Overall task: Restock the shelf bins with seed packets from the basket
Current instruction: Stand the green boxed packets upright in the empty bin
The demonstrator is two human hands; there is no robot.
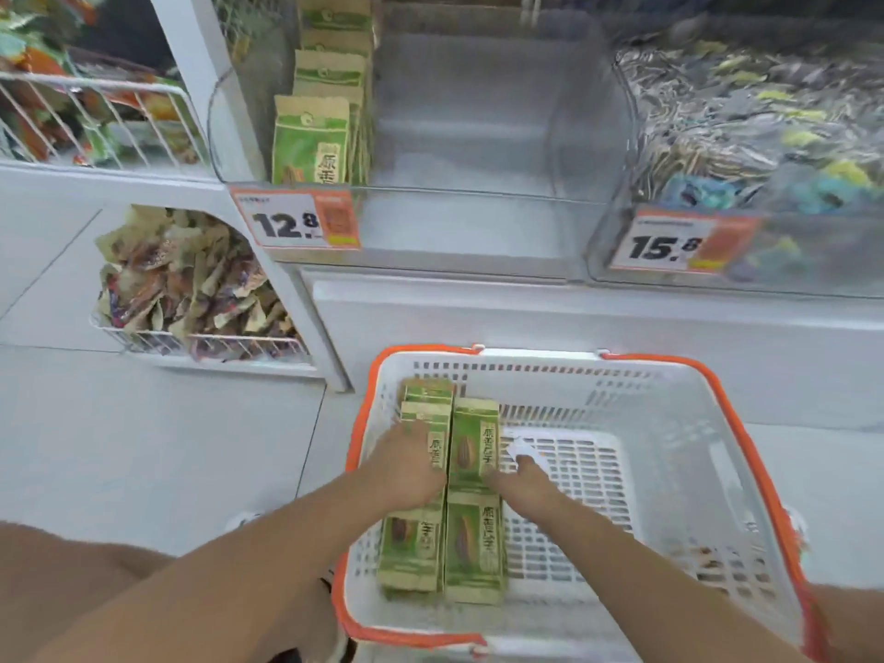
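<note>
At 9 o'clock, far left, a wire rack holds colourful bags, and below it a second wire bin is heaped with crumpled tan packets.

At 12 o'clock sits a clear shelf bin. Green and tan seed packets stand upright in a row along its left side; the bin's middle and right show bare clear plastic. A price tag reading 12.8 hangs on its front edge. At 2 o'clock a neighbouring clear bin is piled with striped packs behind a tag reading 15.8.

At 6 o'clock a white basket with orange handles rests on the floor against the shelf base. Along its left side lie 2 columns of the same green packets, stacked flat.

The left hand lies palm down on the left column, fingers spread and fairly straight, pressing on the top packet. The right hand reaches in just right of the right column, fingertips touching that packet's edge; whether it grips anything cannot be told, as blur hides the fingers.
</note>
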